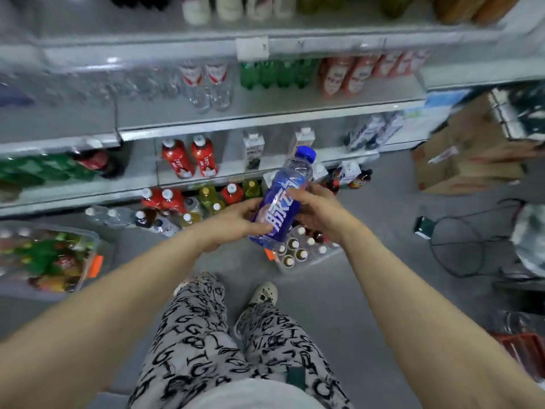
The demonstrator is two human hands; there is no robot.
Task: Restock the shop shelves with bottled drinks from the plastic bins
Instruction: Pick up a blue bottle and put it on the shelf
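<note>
Above the floor bin (306, 261), left hand (236, 222) and right hand (317, 212) both grip 1 blue-capped bottle (284, 202).

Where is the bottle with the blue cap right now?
The blue-capped bottle is mid-frame, tilted, gripped by the left hand and right hand above the clear floor bin.

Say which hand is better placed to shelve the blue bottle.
Left, probably: the left hand grips the blue bottle low on its label, and the shelves stretch ahead-left; the right hand also holds it.
</note>
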